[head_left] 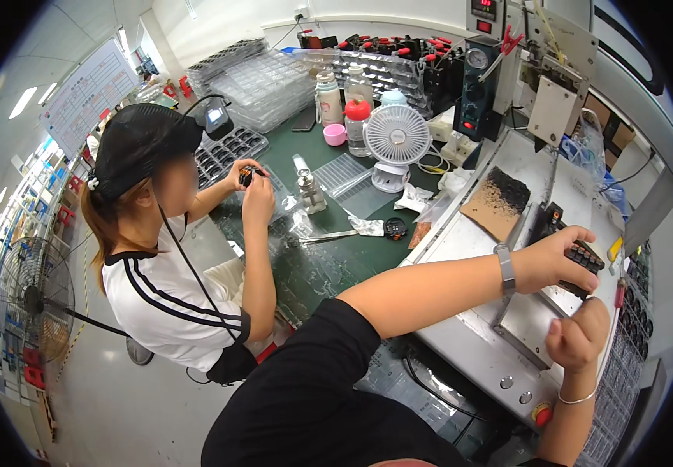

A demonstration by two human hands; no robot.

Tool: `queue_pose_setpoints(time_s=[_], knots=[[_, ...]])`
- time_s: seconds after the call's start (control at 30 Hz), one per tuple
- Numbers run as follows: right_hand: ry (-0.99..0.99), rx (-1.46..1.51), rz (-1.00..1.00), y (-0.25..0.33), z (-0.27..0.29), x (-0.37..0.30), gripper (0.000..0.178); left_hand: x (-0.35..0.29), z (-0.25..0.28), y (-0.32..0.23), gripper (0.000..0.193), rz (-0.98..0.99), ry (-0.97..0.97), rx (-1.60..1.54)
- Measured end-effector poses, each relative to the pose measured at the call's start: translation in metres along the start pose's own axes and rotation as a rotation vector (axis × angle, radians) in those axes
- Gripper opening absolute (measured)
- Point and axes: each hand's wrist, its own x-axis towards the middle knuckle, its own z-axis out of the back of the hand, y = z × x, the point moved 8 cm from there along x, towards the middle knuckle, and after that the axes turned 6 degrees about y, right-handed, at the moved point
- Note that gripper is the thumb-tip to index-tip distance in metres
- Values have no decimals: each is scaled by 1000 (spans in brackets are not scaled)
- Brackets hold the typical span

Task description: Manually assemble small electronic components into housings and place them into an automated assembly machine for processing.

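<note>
My left hand [548, 263], with a grey band at its wrist, reaches across the metal bed of a bench machine [461, 300]. Its fingers are closed round a black ribbed block-like part [583, 268], partly covered by the fingers. Just nearer to me, my right hand [579, 336] is curled into a loose fist, a thin bangle on its wrist. Whatever lies inside that fist, if anything, is hidden. Behind my left hand stands a black fixture [548, 222] on the bed. A metal block [525, 331] sits below my left wrist.
A co-worker [173, 257] sits at left, handling a small black part [249, 176]. On the green table [328, 268] are a white fan [396, 136], bottles, tweezers [328, 237] and clear trays. A sooty brown board [497, 204] lies on the bed; a red button [542, 414] is at its front.
</note>
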Motion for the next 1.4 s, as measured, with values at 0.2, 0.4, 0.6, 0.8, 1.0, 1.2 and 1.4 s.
queue_pose_setpoints(time_s=[0.2,0.4,0.6,0.8,1.0,1.2,1.4], knots=[[1,-1,-3,-3,-6,-1,24,-4,5,-3,79,36,-28,22],[-37,4,-3,-7,-1,1,25,-5,2,-6,73,49,-13,25],[-54,-16,-48,-16,0,-6,25,-4,5,-4,72,59,-16,-12],[-138,-38,-273,-35,6,-13,54,-5,3,-13,72,59,-14,1],[-103,287,-308,-56,-22,-26,73,-5,2,8,78,179,-26,102],[-5,208,-135,-36,-18,-5,73,-11,-1,4,87,191,118,-2],[5,252,-156,-36,-18,-6,70,-13,-6,5,96,258,177,23]])
